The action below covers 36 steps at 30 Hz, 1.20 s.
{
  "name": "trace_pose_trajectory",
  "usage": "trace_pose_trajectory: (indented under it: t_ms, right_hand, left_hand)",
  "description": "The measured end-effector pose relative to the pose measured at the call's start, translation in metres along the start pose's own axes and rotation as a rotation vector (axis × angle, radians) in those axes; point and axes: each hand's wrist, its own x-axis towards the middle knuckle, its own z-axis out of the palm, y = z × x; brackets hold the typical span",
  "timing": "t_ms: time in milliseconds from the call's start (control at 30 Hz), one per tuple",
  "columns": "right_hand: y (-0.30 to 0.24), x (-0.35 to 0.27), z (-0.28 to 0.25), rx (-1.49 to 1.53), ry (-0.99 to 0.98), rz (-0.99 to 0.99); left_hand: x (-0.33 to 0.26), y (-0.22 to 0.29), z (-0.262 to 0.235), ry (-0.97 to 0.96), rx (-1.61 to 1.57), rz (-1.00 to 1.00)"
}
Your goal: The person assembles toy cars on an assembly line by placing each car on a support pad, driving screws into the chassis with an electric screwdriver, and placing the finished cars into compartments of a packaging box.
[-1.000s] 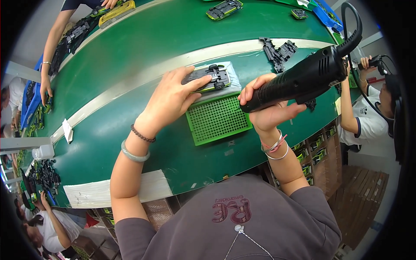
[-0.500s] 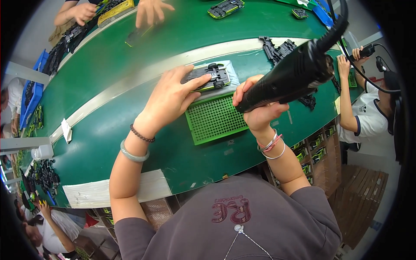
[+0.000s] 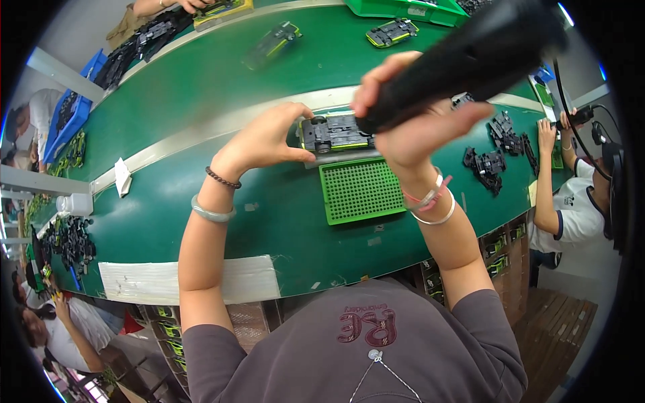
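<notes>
An upside-down toy car, black underside upward with yellow-green edges, lies in front of me. My left hand grips its left end between thumb and fingers. My right hand is wrapped round a thick black power screwdriver, tilted with its lower end at the car's right part. The tool and hand hide that end of the car, and whether the bit touches a screw cannot be seen. Just nearer to me is a green perforated basket.
Black plastic car parts lie at right on the green table. Beyond a pale rail, more toy cars lie on the green belt. A co-worker's hand is at the far left; another person works at right.
My left hand has slid from across the car to its left end. The screwdriver has come over the car's right part. A co-worker's hand has left the belt. The view has shifted.
</notes>
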Motion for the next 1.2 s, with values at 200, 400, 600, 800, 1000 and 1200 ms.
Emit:
trace_pose_trajectory:
  t_ms: [200, 400, 600, 800, 1000, 1200]
  right_hand:
    - [0.043, 0.006, 0.025, -0.090, -0.122, -0.001]
    - [0.061, 0.003, 0.025, -0.065, -0.130, 0.020]
    - [0.065, 0.003, 0.033, -0.206, -0.187, 0.050]
    - [0.075, 0.007, 0.035, -0.113, -0.184, -0.031]
    - [0.073, 0.007, 0.036, -0.104, -0.172, -0.019]
    - [0.046, 0.010, 0.024, 0.109, -0.101, 0.071]
  left_hand:
    - [0.001, -0.005, 0.003, 0.051, -0.087, 0.085]
    - [0.000, -0.003, 0.001, 0.028, -0.118, 0.080]
    - [-0.002, -0.005, 0.001, 0.061, -0.147, 0.082]
    - [-0.002, 0.000, -0.004, 0.039, -0.173, -0.018]
    - [-0.003, 0.001, -0.002, 0.042, -0.154, 0.005]
    - [-0.002, -0.016, 0.000, 0.127, -0.260, 0.048]
